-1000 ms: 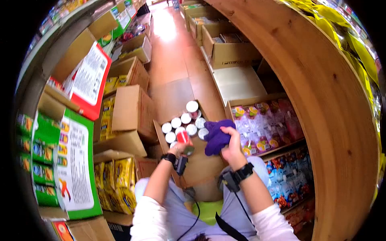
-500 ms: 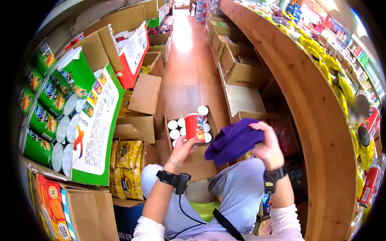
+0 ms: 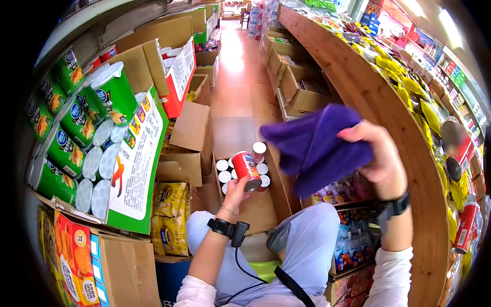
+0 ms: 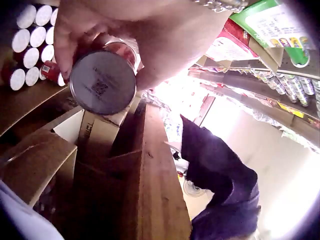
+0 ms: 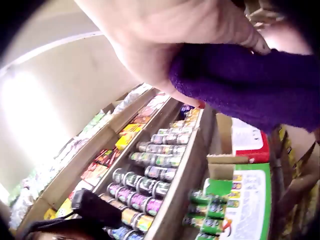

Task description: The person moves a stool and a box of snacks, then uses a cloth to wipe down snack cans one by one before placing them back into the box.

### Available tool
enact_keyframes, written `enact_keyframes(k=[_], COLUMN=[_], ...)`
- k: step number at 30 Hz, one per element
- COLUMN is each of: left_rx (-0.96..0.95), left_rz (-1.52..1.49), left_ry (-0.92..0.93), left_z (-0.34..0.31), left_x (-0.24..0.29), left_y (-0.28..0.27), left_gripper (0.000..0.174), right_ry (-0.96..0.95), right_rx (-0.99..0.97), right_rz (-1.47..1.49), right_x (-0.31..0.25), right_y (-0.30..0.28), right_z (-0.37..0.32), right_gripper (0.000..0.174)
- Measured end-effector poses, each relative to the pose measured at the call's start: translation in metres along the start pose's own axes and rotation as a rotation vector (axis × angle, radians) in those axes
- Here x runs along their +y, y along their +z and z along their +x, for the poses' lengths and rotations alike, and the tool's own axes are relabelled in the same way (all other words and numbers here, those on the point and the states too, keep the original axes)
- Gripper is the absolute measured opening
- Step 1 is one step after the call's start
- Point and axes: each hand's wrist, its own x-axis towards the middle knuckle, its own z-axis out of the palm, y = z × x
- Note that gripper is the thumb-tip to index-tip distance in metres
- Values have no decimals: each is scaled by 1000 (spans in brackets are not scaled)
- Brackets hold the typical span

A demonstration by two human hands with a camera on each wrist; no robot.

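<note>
My left hand [image 3: 236,194] grips a red can [image 3: 245,168] with a printed food label, tilted over an open cardboard box [image 3: 258,210]. Its grey metal base, marked with a small square code, faces the left wrist view. Inside the box stand several cans with white lids [image 3: 224,176]. Higher up and to the right, my right hand [image 3: 379,156] pinches a purple cloth [image 3: 317,146] that hangs spread out, apart from the can. In the right wrist view the cloth [image 5: 250,85] runs between thumb and fingers.
Green cans [image 3: 76,148] fill a display box on the left shelf. Below are yellow packets [image 3: 171,220] in a carton and an orange biscuit box [image 3: 71,256]. A curved wooden shelf edge [image 3: 409,133] borders the right side, with yellow bags [image 3: 409,84] behind it. An aisle floor [image 3: 235,92] runs ahead.
My right hand has lifted the cloth up and to the right, and the cloth has unfolded from a bunch. My left hand has raised the red can and now tilts it. The head view has tipped upward.
</note>
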Motion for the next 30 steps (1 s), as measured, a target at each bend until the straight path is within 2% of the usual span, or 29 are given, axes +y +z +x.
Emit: enact_keyframes(k=[3, 5, 7, 8, 12, 15, 17, 19, 20, 21, 22, 23, 24, 25, 26, 27, 28, 30], left_rx=[-234, -407, -576, -655, -729, -787, -723, -637, -587, -587, -589, -594, -607, -587, -591, -593, -610, -650], left_rz=[-244, -342, -434, -423, -315, -470, -484, -484, -537, -527, -521, -514, -453, -414, -384, -358, -350, -326], left_ry=[73, 88, 92, 21, -14, -92, -55, 24, 58, 25, -4, -32, 11, 28, 26, 23, 30, 27], left_z=[-23, -33, -43, -49, -50, -52, -54, -51, -46, -47, -50, -52, -54, -55, -53, -52, -51, -53], left_x=[19, 24, 28, 32, 16, 9, 11, 5, -1, 1, 8, 15, 21, 23, 20, 18, 18, 21], left_y=[13, 19, 23, 22, 24, 33, 37, 36, 34, 31, 29, 29, 31, 34, 33, 33, 35, 39], left_gripper=[41, 45, 50, 60, 77, 79, 78, 77, 74, 72, 70, 68, 68, 69, 70, 71, 72, 74], right_ry=[198, 233, 247, 239, 228, 282, 301, -28, -204, -282, -267, -377, -212, -65, -66, -1, 177, 580], right_rx=[-40, -46, 48, 46, 18, -73, -100, -17, 25, 138, 207, 235, 299, 265, 351, 538, 743, 829], right_rz=[201, 199, 113, 105, 152, 179, 186, -417, -696, -778, -813, -1069, -1092, -1075, -1071, -1137, -913, -569], right_x=[66, 116, 141, 149, 170, 188, 196, 218, 202, 200, 198, 219, 240, 242, 247, 275, 287, 338], right_y=[-19, -31, -30, -31, -26, -15, -18, -47, -45, -51, -54, -73, -81, -81, -78, -89, -83, -99], right_z=[26, 41, 44, 46, 45, 38, 34, 30, 10, -9, -32, -54, -86, -117, -147, -187, -220, -293], right_gripper=[26, 25, 27, 27, 30, 33, 36, 40, 42, 43, 43, 40, 36, 34, 35, 36, 18, 21])
